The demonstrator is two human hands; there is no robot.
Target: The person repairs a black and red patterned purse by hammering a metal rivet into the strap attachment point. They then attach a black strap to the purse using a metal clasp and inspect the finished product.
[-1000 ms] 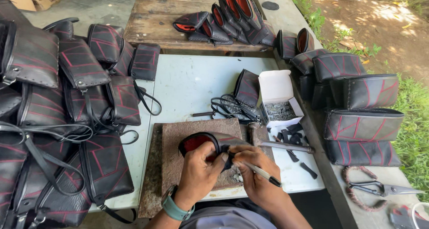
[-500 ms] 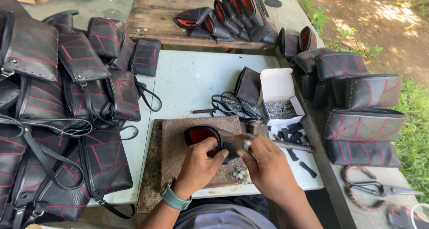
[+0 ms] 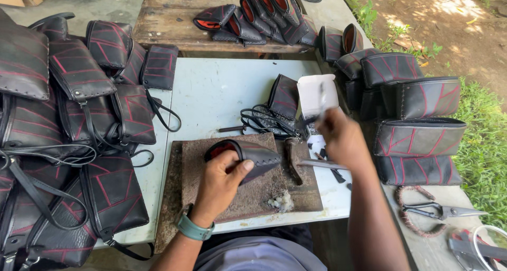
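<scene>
A small black leather pouch with red lining and red stitching is pinned on the brown work board on the pale tabletop; its long axis runs left to right, open mouth to the left. The left hand is closed over it from the near side; it is the nearer hand. The right hand is raised to the right, well apart, pinching a thin blurred object; identity cannot be told. A hammer lies just right of the pouch; open room remains ahead.
</scene>
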